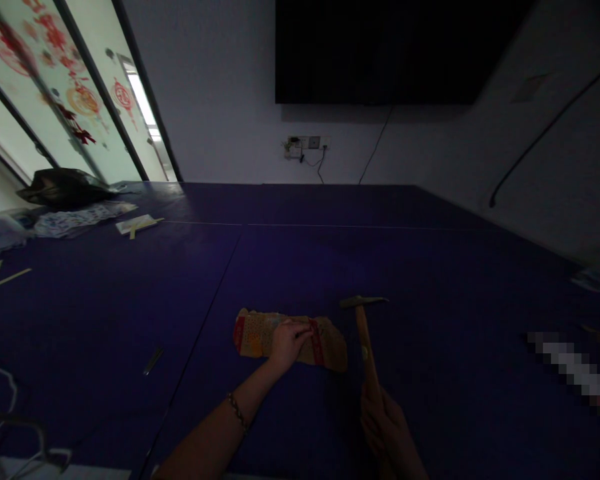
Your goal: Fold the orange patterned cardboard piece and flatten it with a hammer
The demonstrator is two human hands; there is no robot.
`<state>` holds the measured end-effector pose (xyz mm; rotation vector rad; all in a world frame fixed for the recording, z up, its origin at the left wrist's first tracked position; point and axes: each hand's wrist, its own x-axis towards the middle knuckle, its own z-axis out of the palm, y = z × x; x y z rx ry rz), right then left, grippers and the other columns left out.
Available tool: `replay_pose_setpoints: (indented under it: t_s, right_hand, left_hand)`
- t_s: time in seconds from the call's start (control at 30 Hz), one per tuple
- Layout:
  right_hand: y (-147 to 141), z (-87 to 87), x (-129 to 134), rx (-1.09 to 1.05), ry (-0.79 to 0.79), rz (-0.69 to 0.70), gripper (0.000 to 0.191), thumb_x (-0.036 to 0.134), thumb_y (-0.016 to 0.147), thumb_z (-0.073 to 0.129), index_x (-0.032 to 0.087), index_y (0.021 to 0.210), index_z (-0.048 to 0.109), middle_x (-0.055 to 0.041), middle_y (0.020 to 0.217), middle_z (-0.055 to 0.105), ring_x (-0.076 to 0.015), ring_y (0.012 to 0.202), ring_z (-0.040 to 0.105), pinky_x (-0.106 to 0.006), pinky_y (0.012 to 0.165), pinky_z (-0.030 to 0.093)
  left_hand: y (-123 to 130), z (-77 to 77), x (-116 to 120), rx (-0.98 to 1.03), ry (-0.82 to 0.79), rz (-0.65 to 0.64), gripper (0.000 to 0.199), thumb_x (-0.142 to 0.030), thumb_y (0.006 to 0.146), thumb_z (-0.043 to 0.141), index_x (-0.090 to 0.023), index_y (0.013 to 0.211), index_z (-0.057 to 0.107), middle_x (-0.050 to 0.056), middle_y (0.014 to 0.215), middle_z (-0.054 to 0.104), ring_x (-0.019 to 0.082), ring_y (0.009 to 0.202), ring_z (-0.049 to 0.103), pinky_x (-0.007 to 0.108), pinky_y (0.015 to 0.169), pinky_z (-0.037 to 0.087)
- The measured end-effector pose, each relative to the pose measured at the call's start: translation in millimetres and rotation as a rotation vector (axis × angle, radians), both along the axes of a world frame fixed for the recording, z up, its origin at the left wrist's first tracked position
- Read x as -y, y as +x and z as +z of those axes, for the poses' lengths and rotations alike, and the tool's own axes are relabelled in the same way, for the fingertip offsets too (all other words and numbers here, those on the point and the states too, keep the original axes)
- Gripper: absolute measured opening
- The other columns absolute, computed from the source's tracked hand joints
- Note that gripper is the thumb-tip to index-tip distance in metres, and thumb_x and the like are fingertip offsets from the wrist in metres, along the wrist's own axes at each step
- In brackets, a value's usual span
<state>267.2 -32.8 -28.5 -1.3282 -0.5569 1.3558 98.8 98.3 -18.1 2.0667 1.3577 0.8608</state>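
Observation:
A flat brown cardboard piece (333, 347) with red bands and an orange patch lies on the dark blue tabletop. Resting over its middle is my left hand (287, 343), fingers drawn together in a pinch near the right-hand red band; whatever they grip is too small to make out. My right hand (387, 427) is wrapped round the lower wooden handle of a hammer (367, 337). The hammer's slim metal head points away from me, to the right of the cardboard and apart from it.
A thin metallic strip (153, 361) lies left of the cardboard, by a table seam. White hangers (43, 440) sit at the near left. A black bag (65, 188) and plastic packets (83, 219) lie at the far left. Wall sockets (310, 142) and a screen (395, 53) are beyond.

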Motion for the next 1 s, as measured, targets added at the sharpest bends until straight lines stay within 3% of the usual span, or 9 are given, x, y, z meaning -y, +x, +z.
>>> replay_pose_setpoints:
  t_s: [0.17,0.57,0.7,1.0]
  right_hand:
    - [0.5,-0.2,0.4,-0.016,-0.012,-0.021,0.048,0.046,0.051,0.072,0.019,0.083,0.049,0.0114,0.044,0.036,-0.0017,0.029,0.03,-0.012,0.027,0.021]
    - [0.9,-0.9,2.0,-0.018,0.002,0.017,0.044,0.047,0.056,0.07,0.018,0.082,0.048,0.0114,0.043,0.036,-0.001,0.029,0.028,-0.012,0.027,0.021]
    - [-0.5,0.4,3.1,-0.022,-0.013,-0.039,0.045,0.045,0.054,0.072,0.02,0.084,0.049,0.0098,0.047,0.04,-0.0021,0.031,0.032,-0.012,0.028,0.022]
    - [-0.6,-5.6,2.7,-0.025,-0.022,-0.069,0.049,0.046,0.051,0.073,0.02,0.084,0.048,0.0114,0.045,0.036,-0.0009,0.029,0.027,-0.012,0.027,0.021]
  left_hand:
    - [-0.4,1.1,0.6,0.008,0.016,-0.037,0.016,-0.027,0.078,0.053,-0.024,0.079,0.068,0.001,0.079,0.069,0.017,0.077,0.058,0.027,0.073,0.041]
    - [-1.1,3.4,1.2,0.118,-0.018,0.031,0.018,-0.023,0.08,0.048,-0.021,0.079,0.066,0.002,0.082,0.068,0.018,0.081,0.058,0.029,0.076,0.042]
    - [-2.2,3.7,0.4,0.135,-0.019,0.031,0.017,-0.021,0.08,0.048,-0.021,0.079,0.065,0.002,0.083,0.068,0.017,0.081,0.058,0.029,0.079,0.041]
    - [-2.8,-1.1,-0.2,0.133,-0.017,0.022,0.017,-0.022,0.079,0.049,-0.021,0.08,0.066,0.002,0.084,0.068,0.018,0.082,0.058,0.029,0.077,0.043]
